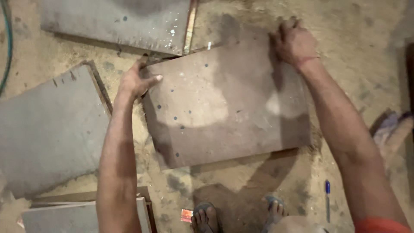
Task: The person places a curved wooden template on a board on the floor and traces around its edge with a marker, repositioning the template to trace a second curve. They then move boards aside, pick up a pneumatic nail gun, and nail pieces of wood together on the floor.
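I see dim, warm light with soft blur throughout; pale patches glare on the board (224,108) below my fingers, and my shadow darkens the floor (241,207).

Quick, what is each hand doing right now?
Left hand: closed on the near-left corner of the brown board.
Right hand: fingers curled over the board's far right corner, gripping it.

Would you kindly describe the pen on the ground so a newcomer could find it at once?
Start at the big brown board both hands grip, then drop past its lower right corner to the sandy floor. Beside the right forearm lies the pen, slim with a blue cap, the only thin blue item near the sandalled feet.
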Demonstrator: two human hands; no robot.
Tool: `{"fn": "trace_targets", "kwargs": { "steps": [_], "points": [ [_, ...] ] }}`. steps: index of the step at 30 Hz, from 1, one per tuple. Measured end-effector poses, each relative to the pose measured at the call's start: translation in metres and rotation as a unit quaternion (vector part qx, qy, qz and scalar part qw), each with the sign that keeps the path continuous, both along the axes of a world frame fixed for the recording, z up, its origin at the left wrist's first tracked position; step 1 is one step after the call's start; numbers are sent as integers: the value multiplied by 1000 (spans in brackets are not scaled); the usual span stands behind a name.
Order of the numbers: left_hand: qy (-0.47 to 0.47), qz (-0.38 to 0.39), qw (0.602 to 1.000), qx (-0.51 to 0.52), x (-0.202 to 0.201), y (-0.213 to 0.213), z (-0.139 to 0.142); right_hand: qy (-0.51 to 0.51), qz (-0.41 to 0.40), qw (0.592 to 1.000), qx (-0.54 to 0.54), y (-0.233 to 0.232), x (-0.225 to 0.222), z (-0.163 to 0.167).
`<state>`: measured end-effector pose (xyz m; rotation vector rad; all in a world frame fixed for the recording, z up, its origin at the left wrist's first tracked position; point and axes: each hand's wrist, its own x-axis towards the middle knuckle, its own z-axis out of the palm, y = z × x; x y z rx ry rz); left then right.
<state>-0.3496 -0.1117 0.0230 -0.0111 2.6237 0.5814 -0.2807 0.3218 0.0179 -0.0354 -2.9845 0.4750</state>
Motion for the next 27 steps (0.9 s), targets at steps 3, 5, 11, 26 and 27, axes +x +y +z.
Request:
{"fn": "trace_targets", "kwargs": {
  "steps": [3, 5, 11, 26, 27],
  "points": [
    [-20, -6, 1000, 5, -15, -11, -15, 9, -3, 1000, -15, 4, -5, -24],
    [-8, 1, 1000, 22, -18, -15, -27, 19, -20, 999, -18, 8, -6, -42],
    [149, 116, 980, 70, 26, -24, -64, 96, -58, 992, -65, 25, 13, -83],
    [160, 268, 941, 131, 68, -24, -101, 79, -202, 964, -155, 24, 83, -91],
    [160, 267, 940, 137, 69, -25, -103, 81, -205, 962, -161, 25, 84, -91]
  ]
}}
